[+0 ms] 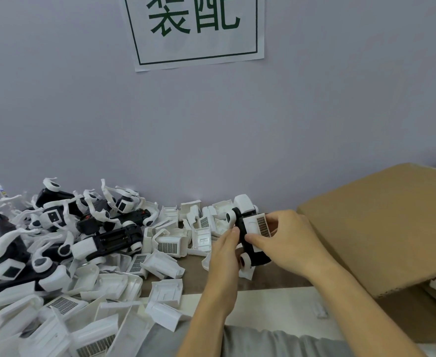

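Clearly both sets of fingers are closed on one piece. The right hand (291, 235) curls round a black body (256, 256) from the far side, its thumb pressing the near edge of a white cover (255, 224) with a grey grille. The left hand (224, 253) pinches the body's left end, thumb on top. The pair is held just above the table (271, 279).

I judge it to be light, hard moulded plastic: stiff, a little slick, and likely to crack at thin clips or the grille if forced. It is best held by the body's sides, leaving the cover free for thumb pressure.

Counted:
- One body and one cover are in hand.
- Loose covers (165, 243) lie around, well past a dozen and too overlapped to count.
- Finished units (114, 238) are piled at left, roughly a dozen.
- One box (379, 228) stands at right.
- One sign (196, 32) hangs on the wall.
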Demonstrator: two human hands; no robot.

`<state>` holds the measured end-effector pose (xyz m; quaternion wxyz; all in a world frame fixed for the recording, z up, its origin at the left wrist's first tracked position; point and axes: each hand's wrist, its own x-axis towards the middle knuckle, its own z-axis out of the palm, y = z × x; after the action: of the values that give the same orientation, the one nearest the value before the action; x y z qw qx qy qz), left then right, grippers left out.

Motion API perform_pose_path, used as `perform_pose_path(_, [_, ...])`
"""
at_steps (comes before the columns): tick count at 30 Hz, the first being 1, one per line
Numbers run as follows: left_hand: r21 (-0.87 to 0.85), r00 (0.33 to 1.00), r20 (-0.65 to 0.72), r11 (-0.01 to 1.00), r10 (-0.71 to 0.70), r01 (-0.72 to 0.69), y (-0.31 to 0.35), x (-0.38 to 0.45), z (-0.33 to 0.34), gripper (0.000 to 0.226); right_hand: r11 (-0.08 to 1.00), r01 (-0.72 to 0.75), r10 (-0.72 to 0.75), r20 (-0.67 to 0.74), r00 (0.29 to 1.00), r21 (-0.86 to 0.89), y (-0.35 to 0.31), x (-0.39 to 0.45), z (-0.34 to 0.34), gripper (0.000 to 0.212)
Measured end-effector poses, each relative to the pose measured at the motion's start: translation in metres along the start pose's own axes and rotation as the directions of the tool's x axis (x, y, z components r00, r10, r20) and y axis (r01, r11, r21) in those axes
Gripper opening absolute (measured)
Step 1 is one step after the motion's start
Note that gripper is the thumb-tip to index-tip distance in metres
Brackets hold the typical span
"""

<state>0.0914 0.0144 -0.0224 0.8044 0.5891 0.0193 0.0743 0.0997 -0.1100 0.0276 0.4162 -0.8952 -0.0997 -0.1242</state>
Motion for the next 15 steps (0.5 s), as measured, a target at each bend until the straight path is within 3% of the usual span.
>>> perform_pose_path(6, [0.059,0.998,0.052,0.997,0.040,-0.043,0.001,-0.002,0.001,0.037,1.000,0.008,-0.009,-0.117,0.993,-0.012,0.000,-0.001,0.010,0.021])
perform_pose_path(15, [0.076,0.988,0.059,0.986,0.142,-0.147,0.004,-0.003,-0.002,0.026,0.989,0.110,-0.126,-0.181,0.975,-0.096,0.003,-0.006,0.028,0.034])
